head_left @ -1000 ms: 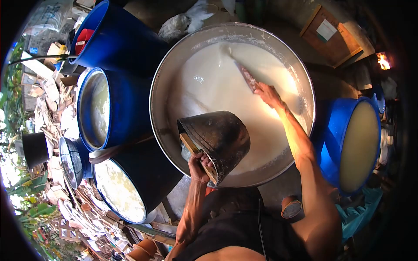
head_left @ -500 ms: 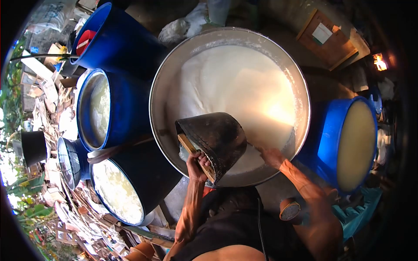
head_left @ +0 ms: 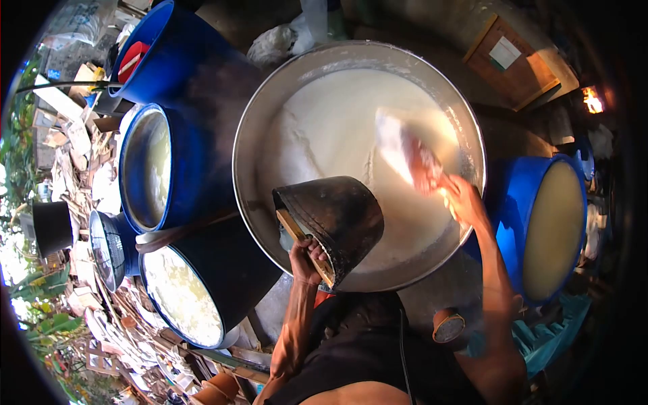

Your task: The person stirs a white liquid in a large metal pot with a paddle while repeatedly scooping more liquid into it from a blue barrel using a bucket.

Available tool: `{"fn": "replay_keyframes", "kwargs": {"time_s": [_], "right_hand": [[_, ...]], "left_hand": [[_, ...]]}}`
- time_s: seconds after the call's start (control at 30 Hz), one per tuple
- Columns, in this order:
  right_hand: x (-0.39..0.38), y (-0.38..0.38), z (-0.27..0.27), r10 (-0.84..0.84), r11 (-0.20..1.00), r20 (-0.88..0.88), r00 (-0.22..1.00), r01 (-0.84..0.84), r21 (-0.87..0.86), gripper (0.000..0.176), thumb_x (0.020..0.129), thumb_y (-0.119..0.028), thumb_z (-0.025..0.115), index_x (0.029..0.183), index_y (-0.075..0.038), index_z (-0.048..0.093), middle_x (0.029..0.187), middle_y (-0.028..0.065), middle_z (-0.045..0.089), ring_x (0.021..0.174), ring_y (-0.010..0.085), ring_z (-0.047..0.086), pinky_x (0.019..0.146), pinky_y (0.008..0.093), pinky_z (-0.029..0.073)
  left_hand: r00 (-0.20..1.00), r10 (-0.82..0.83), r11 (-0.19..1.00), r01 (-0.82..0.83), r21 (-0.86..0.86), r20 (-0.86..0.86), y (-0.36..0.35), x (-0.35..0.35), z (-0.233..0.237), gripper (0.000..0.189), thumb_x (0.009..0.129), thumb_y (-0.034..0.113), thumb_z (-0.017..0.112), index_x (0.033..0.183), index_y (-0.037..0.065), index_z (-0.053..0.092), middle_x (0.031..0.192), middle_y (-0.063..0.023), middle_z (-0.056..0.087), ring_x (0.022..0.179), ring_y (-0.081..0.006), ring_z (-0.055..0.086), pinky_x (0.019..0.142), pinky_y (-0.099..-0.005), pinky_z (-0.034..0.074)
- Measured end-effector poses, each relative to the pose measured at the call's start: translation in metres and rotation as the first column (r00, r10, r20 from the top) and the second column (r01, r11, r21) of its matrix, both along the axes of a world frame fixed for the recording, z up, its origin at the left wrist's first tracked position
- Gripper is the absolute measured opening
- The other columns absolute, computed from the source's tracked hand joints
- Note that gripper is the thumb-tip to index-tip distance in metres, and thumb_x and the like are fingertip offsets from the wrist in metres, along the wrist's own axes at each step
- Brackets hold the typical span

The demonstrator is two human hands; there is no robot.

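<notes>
A large round metal vat (head_left: 246, 128) holds pale, milky liquid. At its near left edge my left hand (head_left: 308, 260) grips the wooden bar (head_left: 291, 228) across the mouth of a dark bucket (head_left: 337, 219). The bucket lies tilted on its side over the liquid. Above the right part of the vat, my right hand (head_left: 462, 196) is closed around the end of a flat scoop (head_left: 405, 145), blurred by motion and coated white at its far end. The exact shape of the scoop is smeared.
Blue barrels (head_left: 169, 169) and a dark barrel (head_left: 236, 283) with whitish contents stand left. Another blue barrel (head_left: 506, 223) stands right. A small cup (head_left: 448, 325) sits below the vat, a wooden box (head_left: 505, 61) at upper right, near a fire (head_left: 592, 100).
My right hand has moved right and up from behind the bucket, bringing the scoop into view above the liquid. My left hand and the bucket have hardly moved.
</notes>
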State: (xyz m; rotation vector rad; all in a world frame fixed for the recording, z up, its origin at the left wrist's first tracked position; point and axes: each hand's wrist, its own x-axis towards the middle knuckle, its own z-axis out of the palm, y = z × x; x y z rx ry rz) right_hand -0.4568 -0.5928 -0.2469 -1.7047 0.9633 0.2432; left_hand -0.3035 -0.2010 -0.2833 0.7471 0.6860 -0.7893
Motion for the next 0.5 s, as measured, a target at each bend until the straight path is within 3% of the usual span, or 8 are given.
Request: {"fn": "replay_keyframes", "kwargs": {"time_s": [0.1,0.2,0.27,0.3,0.33,0.43,0.5], "right_hand": [[0.051,-0.025,-0.062,-0.108,0.965,0.185,0.977,0.148,-0.217,0.021,0.098,-0.020,0.062,0.114,-0.006,0.063,0.066,0.0025,0.059,0.048,0.0117,0.053,0.042,0.0317,0.041],[0.105,-0.053,-0.116,-0.139,0.957,0.236,0.962,0.191,-0.217,0.030,0.097,-0.020,0.063,0.124,-0.009,0.062,0.068,0.0025,0.057,0.050,0.0096,0.050,0.043,0.0303,0.041],[0.128,-0.063,-0.139,0.050,0.989,0.226,0.973,-0.018,-0.144,0.037,0.096,-0.020,0.064,0.131,-0.007,0.060,0.073,0.0053,0.061,0.057,0.0116,0.054,0.050,0.0308,0.046],[0.135,-0.059,-0.157,0.052,0.990,0.226,0.973,-0.020,-0.141,0.037,0.096,-0.020,0.064,0.131,-0.007,0.060,0.073,0.0053,0.061,0.057,0.0116,0.054,0.050,0.0308,0.046],[0.143,-0.049,-0.168,0.148,0.962,0.267,0.952,-0.077,-0.260,0.042,0.095,-0.020,0.065,0.133,-0.006,0.058,0.077,0.0077,0.064,0.060,0.0133,0.056,0.054,0.0321,0.048],[0.136,-0.028,-0.172,0.329,0.899,0.190,0.925,-0.246,-0.362,0.046,0.093,-0.023,0.066,0.133,-0.003,0.057,0.088,0.0191,0.069,0.069,0.0255,0.065,0.065,0.0383,0.053],[0.117,-0.005,-0.186,0.425,0.867,0.224,0.877,-0.324,-0.379,0.038,0.094,-0.021,0.063,0.128,-0.004,0.060,0.116,0.0259,0.066,0.109,0.0432,0.064,0.092,0.0476,0.052]], "left_hand": [[1.000,-0.004,1.000,0.004,0.007,-0.014,-0.001,0.001,0.001,0.016,0.084,0.017,0.055,0.076,0.011,0.043,0.068,0.0007,0.040,0.051,-0.0104,0.040,0.052,-0.0284,0.040],[1.000,0.016,0.999,-0.017,-0.028,-0.026,-0.002,0.002,0.001,0.015,0.084,0.015,0.055,0.076,0.011,0.044,0.068,0.0009,0.040,0.051,-0.0103,0.040,0.052,-0.0283,0.040],[0.999,0.021,1.000,-0.021,-0.016,-0.030,-0.004,0.003,0.004,0.014,0.084,0.014,0.055,0.076,0.011,0.044,0.068,0.0011,0.040,0.051,-0.0102,0.040,0.051,-0.0282,0.040],[0.999,0.021,1.000,-0.021,-0.007,-0.033,-0.004,0.002,0.005,0.013,0.084,0.014,0.055,0.077,0.011,0.044,0.068,0.0013,0.041,0.051,-0.0101,0.040,0.051,-0.0282,0.039],[0.999,0.021,1.000,-0.021,-0.005,-0.033,-0.003,0.002,0.003,0.013,0.084,0.014,0.055,0.077,0.011,0.044,0.068,0.0013,0.041,0.051,-0.0101,0.040,0.051,-0.0282,0.039],[0.999,0.037,0.998,-0.039,-0.052,-0.033,-0.002,0.002,-0.002,0.013,0.084,0.014,0.055,0.077,0.011,0.044,0.068,0.0016,0.040,0.051,-0.0100,0.039,0.051,-0.0283,0.039],[0.999,0.039,0.996,-0.042,-0.074,-0.038,-0.002,0.002,-0.002,0.013,0.084,0.014,0.055,0.077,0.012,0.043,0.068,0.0018,0.039,0.051,-0.0099,0.039,0.051,-0.0283,0.039]]}}
